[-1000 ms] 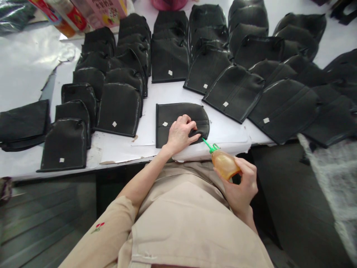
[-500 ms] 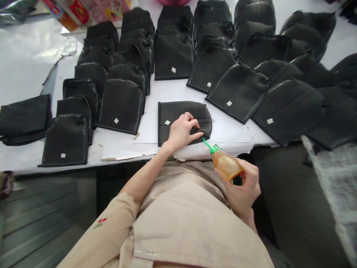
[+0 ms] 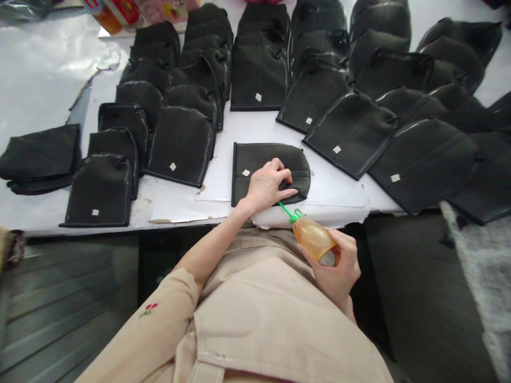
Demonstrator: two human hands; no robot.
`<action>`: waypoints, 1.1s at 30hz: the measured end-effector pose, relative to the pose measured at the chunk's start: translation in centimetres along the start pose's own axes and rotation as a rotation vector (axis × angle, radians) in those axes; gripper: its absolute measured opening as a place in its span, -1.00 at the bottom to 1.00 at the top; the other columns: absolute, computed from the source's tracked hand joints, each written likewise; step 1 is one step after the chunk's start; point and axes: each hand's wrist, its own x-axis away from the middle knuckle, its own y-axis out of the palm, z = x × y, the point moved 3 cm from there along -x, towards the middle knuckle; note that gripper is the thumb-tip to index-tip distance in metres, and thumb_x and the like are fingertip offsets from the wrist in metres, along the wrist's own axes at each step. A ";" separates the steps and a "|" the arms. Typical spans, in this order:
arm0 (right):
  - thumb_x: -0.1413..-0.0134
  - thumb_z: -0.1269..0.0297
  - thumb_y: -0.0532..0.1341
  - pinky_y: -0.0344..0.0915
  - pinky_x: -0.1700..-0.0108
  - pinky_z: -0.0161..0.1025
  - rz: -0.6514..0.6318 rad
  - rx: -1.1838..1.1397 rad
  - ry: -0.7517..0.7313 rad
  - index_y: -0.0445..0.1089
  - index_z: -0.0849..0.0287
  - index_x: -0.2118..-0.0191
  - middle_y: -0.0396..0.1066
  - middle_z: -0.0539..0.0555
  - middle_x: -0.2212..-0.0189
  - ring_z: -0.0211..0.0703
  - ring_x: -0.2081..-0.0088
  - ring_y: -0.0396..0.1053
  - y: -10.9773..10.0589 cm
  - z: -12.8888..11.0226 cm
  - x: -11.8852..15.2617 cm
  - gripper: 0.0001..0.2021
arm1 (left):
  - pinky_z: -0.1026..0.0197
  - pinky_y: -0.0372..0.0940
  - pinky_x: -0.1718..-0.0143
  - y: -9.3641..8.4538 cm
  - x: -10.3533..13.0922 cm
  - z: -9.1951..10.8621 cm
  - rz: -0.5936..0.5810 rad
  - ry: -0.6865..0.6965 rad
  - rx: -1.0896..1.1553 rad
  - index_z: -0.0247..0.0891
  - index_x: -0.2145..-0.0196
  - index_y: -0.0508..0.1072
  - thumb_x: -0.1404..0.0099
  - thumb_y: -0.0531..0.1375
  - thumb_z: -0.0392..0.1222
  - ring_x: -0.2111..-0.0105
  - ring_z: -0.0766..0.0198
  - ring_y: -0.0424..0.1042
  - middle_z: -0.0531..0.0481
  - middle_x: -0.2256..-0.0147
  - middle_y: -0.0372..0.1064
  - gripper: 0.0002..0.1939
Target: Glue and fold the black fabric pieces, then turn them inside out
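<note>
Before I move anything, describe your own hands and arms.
Both the left hand and the right hand are bare, with no gloves. The left sleeve is beige, ends near the elbow and carries a small red motif with green below it. No right sleeve can be made out.

White paper-covered desk, torn along a seam at left, its surface reflecting bright overhead light. Beneath, dark grey ribbed panel at left; plain dark panel at right, beside mottled grey-white rough surface, possibly fabric.
</note>
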 end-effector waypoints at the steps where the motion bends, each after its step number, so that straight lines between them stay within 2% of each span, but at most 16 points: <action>1: 0.08 0.15 0.52 0.51 0.13 -0.03 -0.005 -0.006 -0.006 0.32 0.12 -0.10 0.43 0.17 0.09 0.06 0.09 0.47 0.1 -0.1 0.0 -0.37 | 0.14 0.26 0.19 0.0 0.0 0.0 0.000 0.001 0.000 -0.16 0.28 0.52 -0.23 0.36 0.02 0.13 0.13 0.37 -0.04 0.13 0.33 -0.77; 17: 0.18 0.21 0.57 0.51 0.14 0.01 -0.018 -0.053 0.014 0.34 0.12 -0.10 0.43 0.19 0.08 0.08 0.09 0.46 0.4 0.6 0.3 -0.31 | 0.17 0.28 0.22 -0.4 -0.5 -1.1 -0.027 -0.026 0.152 -0.17 0.29 0.53 -0.16 0.41 0.01 0.13 0.15 0.42 -0.01 0.14 0.37 -0.74; 22: 0.15 0.20 0.55 0.51 0.13 0.01 -0.049 -0.055 -0.027 0.33 0.11 -0.10 0.44 0.18 0.09 0.08 0.09 0.47 1.0 0.1 0.1 -0.33 | 0.17 0.28 0.23 -0.4 -0.6 -1.2 -0.011 -0.020 0.178 -0.18 0.30 0.54 -0.15 0.42 0.00 0.14 0.15 0.42 -0.02 0.15 0.37 -0.74; 26: 0.16 0.21 0.56 0.51 0.12 0.01 -0.061 -0.059 -0.049 0.34 0.11 -0.10 0.44 0.18 0.09 0.08 0.09 0.47 1.4 -0.2 -0.3 -0.33 | 0.21 0.31 0.25 -0.8 -0.3 -1.9 -0.013 -0.010 0.387 -0.21 0.29 0.53 -0.22 0.37 -0.07 0.27 0.25 0.41 -0.01 0.20 0.38 -0.81; 29: 0.15 0.19 0.55 0.51 0.12 0.01 -0.078 -0.051 -0.057 0.34 0.10 -0.10 0.44 0.18 0.09 0.08 0.08 0.47 1.6 -0.3 -0.3 -0.34 | 0.25 0.33 0.29 -1.8 0.8 -2.8 0.096 -0.068 0.540 -0.25 0.28 0.51 -0.33 0.24 -0.14 0.30 0.30 0.41 -0.03 0.22 0.38 -0.87; 33: 0.12 0.15 0.54 0.51 0.13 0.00 -0.098 -0.043 -0.041 0.33 0.09 -0.11 0.44 0.18 0.09 0.08 0.07 0.46 2.0 -0.2 -0.3 -0.34 | 0.23 0.33 0.21 -3.6 3.7 -4.5 0.305 -0.221 0.352 -0.21 0.28 0.48 -0.38 0.17 -0.20 0.22 0.25 0.41 -0.03 0.23 0.39 -0.90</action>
